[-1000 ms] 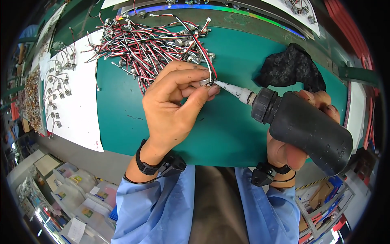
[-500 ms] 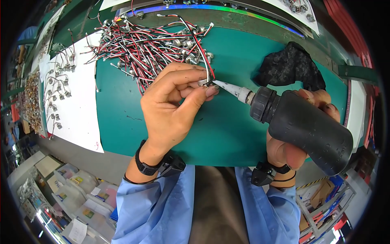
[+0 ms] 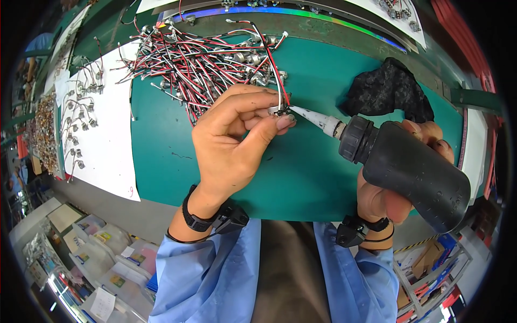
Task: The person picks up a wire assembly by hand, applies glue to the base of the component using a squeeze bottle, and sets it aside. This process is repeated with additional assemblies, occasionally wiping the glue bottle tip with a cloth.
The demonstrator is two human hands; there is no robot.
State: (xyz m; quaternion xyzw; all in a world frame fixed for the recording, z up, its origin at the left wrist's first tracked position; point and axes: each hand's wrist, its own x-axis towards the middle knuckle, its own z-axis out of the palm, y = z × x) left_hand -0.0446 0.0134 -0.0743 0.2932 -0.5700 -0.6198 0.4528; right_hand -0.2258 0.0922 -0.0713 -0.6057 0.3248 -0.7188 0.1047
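Pinched between the thumb and fingers of my left hand [image 3: 231,137] is a small silvery wired component [image 3: 279,110]. Its red, black and white wires [image 3: 271,59] rise from it and end in a small white plug. My right hand [image 3: 385,202] is wrapped round a black squeeze bottle [image 3: 417,169], tilted with its pale, stained nozzle [image 3: 318,119] pointing left. The nozzle's tip is right at the component, by my left fingertips; whether it touches cannot be made out. Beyond my left hand lies a tangled heap of similar wired components [image 3: 194,64].
A green mat [image 3: 172,177] covers the bench. A crumpled black cloth [image 3: 385,89] lies at the right. On the left, a white sheet [image 3: 110,161] carries rows of wired components [image 3: 81,121]. Clear plastic boxes [image 3: 126,288] stand low at the left, and a metal rack [image 3: 431,269] at the right.
The whole view has shifted slightly, so the bench and hands appear a little further right. The nozzle stays at the component, and both hands keep their grips.
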